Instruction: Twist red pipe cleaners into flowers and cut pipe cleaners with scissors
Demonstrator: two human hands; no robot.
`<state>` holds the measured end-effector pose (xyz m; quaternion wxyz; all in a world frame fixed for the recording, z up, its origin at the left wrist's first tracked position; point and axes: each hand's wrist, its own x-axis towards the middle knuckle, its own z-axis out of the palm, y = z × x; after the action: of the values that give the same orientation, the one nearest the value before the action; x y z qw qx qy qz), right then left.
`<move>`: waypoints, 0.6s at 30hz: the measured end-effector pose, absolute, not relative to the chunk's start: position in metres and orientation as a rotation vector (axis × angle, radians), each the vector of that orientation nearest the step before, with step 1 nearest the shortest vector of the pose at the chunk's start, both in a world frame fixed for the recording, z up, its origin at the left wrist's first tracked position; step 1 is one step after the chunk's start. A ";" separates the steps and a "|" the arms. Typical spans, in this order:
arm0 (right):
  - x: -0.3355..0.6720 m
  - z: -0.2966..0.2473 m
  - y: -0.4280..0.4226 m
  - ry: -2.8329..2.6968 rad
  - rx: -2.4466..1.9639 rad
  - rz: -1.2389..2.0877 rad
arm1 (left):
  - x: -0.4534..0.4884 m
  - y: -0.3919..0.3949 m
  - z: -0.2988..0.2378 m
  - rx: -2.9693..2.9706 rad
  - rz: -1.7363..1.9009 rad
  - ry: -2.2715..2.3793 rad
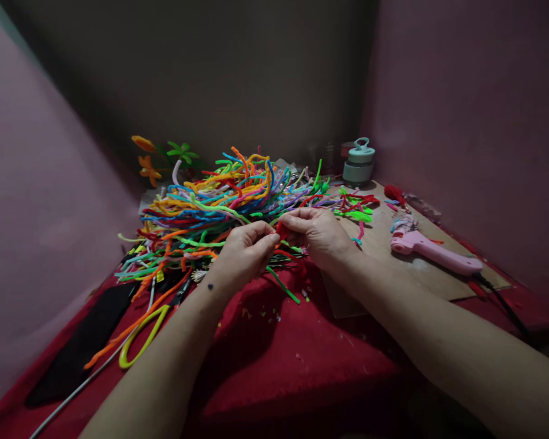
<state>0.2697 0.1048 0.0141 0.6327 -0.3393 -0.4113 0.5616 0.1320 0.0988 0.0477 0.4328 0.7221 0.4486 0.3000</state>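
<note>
My left hand (247,249) and my right hand (318,236) meet over the front of a big heap of coloured pipe cleaners (219,198). Between their pinched fingertips sits a small piece of red pipe cleaner (281,229), largely covered by the fingers. Thumb and forefinger of each hand press on it from either side. Its exact shape is too small to make out. Just below the hands, a green pipe cleaner (283,285) sticks out over the red cloth (302,353).
Yellow-handled scissors (144,338) and a black flat object (85,341) lie at left. At right, a pink glue gun (434,253) with a black cord rests on a board (375,241). A mint-lidded bottle (359,161) stands behind. Orange pipe-cleaner flowers (149,171) rise at back left.
</note>
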 end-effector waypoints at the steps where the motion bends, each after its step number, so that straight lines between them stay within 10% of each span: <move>1: 0.269 0.014 0.105 -0.895 -0.757 1.313 | 0.132 0.098 0.049 1.792 0.742 1.104; 18: 0.263 0.016 0.099 -0.954 -0.811 1.314 | 0.131 0.107 0.039 1.785 0.989 1.081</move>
<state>0.2628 0.0988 0.0160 0.6156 -0.3521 -0.4141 0.5706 0.1307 0.1069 0.0388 0.4042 0.7072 0.4280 0.3916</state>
